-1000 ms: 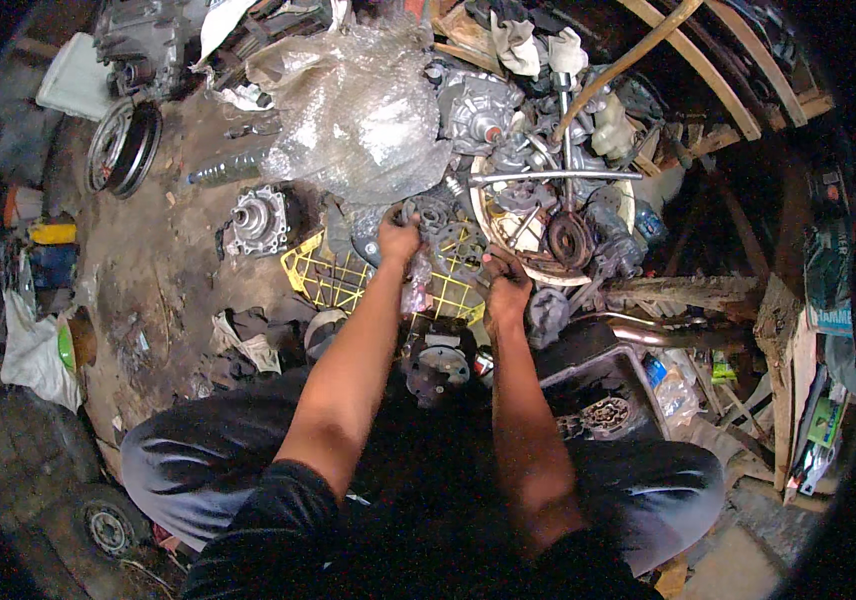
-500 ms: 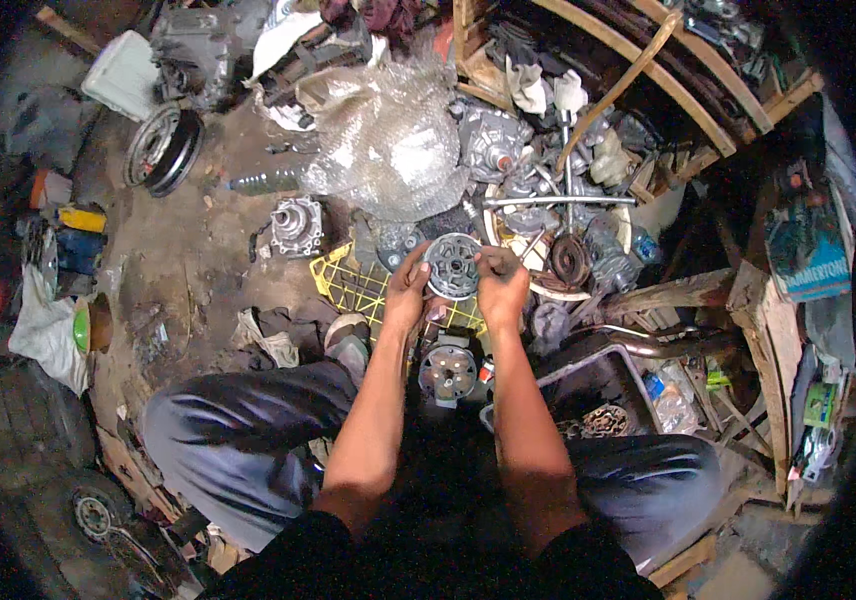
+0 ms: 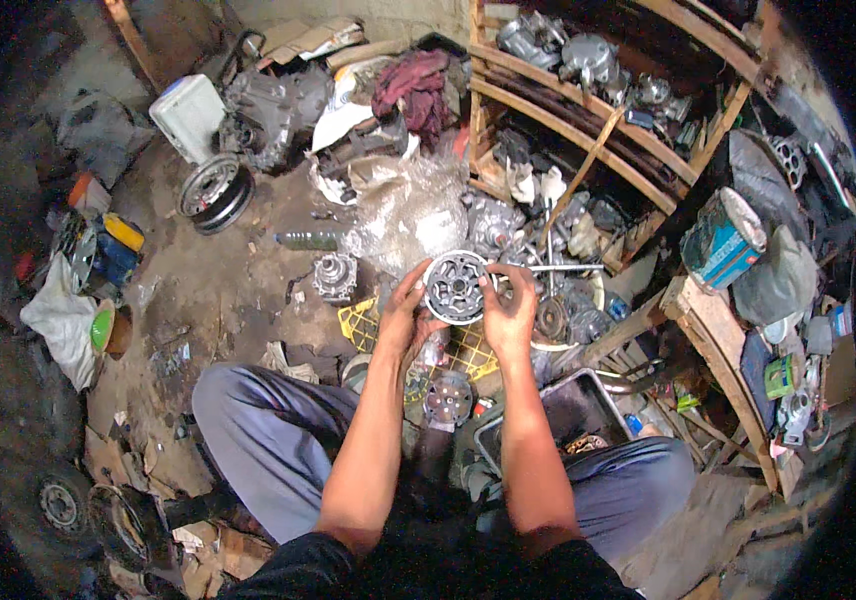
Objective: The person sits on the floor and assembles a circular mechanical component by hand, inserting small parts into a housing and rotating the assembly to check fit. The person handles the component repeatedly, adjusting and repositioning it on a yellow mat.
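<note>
The widest thing here is the stained brown floor, backed by a rack of curved-looking wooden slats. On the floor ahead lies a crumpled sheet of clear bubble wrap. Nearer the person are a grey rectangular tray with a pale rim and a yellow plastic openwork grid.

Over the grid's far side, both hands are at work on one part. The step in hand looks like holding it up, face toward the eyes, to look it over or turn it. The left hand grips its left edge and the right hand its right edge, thumbs toward the near face; fingers behind it are hidden. As a judgement, any next move calls for keeping both sides of the rim steady while the part is tilted or turned, since a smooth rim could slip.

The part is a round silver-grey metal disc, raised between the hands. A pale, bright outer ring encloses darker recesses; within it, rounded lobes circle a small hub, dark at its centre. Finer wear or dirt is too small to tell.

Below it, apart from both hands, sits a smaller, duller grey round metal piece with dark spots on its face.
</note>
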The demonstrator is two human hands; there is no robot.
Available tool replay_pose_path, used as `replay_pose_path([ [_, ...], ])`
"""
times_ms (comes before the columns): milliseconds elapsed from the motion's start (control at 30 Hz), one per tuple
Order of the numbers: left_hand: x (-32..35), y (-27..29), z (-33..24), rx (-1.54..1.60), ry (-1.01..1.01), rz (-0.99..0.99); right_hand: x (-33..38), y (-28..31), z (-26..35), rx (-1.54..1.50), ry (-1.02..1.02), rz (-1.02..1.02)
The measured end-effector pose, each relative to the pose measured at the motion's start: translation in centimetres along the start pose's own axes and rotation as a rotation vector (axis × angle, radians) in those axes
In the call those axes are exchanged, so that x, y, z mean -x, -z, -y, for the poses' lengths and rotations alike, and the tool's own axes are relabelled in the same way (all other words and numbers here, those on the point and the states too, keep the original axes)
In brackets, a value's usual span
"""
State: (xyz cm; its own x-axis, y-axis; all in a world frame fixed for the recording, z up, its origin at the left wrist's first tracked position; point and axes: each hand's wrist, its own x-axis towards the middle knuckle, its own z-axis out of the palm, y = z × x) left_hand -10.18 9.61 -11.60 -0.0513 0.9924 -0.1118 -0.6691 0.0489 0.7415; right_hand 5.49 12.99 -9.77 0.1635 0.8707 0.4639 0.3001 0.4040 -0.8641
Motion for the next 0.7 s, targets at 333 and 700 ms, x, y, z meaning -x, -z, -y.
replay_pose_path([
  [333,3.3,-5.6,-10.4,-0.145,-0.064,0.176,-5.4,5.4,12.1,0.107,-0.012,0.339],
  [700,4.7,-5.9,-12.4,-0.224,-0.07,0.167,-6.6,5.9,15.0,-0.19,-0.115,0.608],
])
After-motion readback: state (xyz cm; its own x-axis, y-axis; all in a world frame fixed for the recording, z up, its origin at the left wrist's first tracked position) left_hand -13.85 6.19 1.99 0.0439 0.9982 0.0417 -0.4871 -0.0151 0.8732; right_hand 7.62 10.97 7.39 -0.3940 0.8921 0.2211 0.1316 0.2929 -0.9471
